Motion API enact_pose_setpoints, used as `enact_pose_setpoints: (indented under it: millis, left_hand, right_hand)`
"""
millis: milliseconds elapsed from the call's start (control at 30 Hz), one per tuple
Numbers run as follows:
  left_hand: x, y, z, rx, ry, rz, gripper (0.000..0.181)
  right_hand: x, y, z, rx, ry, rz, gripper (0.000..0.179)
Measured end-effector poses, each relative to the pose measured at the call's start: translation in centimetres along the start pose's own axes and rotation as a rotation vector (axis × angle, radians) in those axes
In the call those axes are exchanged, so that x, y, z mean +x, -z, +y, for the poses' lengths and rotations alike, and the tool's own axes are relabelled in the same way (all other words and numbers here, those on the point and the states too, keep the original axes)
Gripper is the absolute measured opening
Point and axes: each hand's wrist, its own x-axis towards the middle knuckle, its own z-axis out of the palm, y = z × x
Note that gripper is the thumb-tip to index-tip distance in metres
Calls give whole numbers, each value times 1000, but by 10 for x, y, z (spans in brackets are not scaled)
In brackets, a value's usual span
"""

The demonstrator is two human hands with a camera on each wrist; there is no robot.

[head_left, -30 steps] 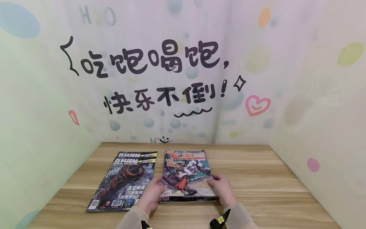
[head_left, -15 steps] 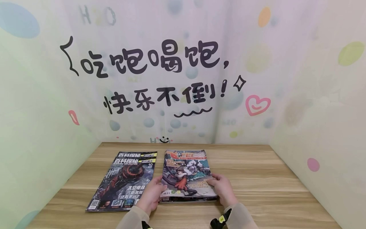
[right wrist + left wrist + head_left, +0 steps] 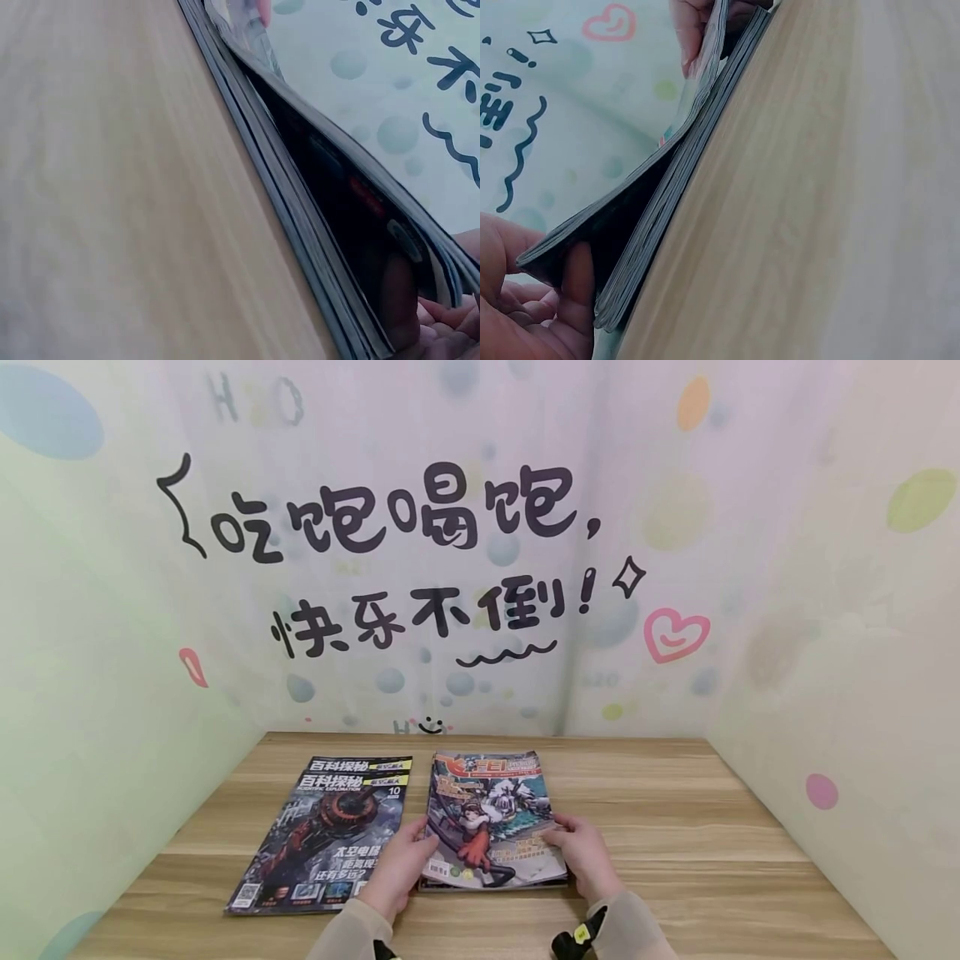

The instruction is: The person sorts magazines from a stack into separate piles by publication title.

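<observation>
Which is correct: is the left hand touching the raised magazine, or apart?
Touching. The left wrist view shows the left hand holding the raised magazine, one finger under its edge.

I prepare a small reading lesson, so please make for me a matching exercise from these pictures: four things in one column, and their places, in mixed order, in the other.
Things:
1. left hand
2. right hand
3. dark magazines
4. pink heart

Places:
A. lying on the table, one partly over another
B. holding the right edge of the colourful magazine
C. on the wall
D. holding the left edge of the colourful magazine

Right pairs: 1-D, 2-B, 3-A, 4-C
</observation>
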Motion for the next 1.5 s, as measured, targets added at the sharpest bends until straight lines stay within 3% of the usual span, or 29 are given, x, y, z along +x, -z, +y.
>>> enact_pose_setpoints:
  millis: [133, 400, 667, 1133, 1500]
  left_hand:
    - [1, 2, -2, 11, -29, 6, 51]
    - [2, 5, -3, 40, -55, -49, 54]
    - [3, 6, -1, 35, -28, -75, 56]
    - [5, 5, -3, 25, 9, -55, 56]
    - [1, 5, 0, 56, -27, -22, 57]
  right_hand:
    - [1, 2, 1, -8, -4, -11, 50]
    - [2, 7, 0, -25, 9, -67, 56]
    - [1, 7, -1, -29, 9, -88, 56]
    - [2, 6, 0, 19, 27, -68, 53]
    - [0, 8, -1, 37, 48, -57, 51]
